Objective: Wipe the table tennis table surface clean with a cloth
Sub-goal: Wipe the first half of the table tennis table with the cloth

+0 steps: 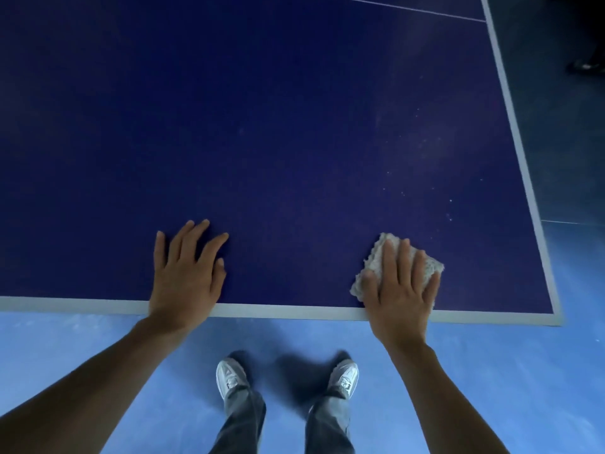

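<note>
Right hand (401,290) lies flat with straight, spread fingers, pressing the cloth (373,255) onto the table (294,126) near its right front corner, just inside the white edge line (278,311). I judge the flat palm spreads pressure over the whole cloth. Left hand (186,273), fingers spread and holding nothing, rests on the table well apart from the cloth, probably as a brace for leaning. Pale specks (402,193) beyond the cloth are not yet wiped.
</note>
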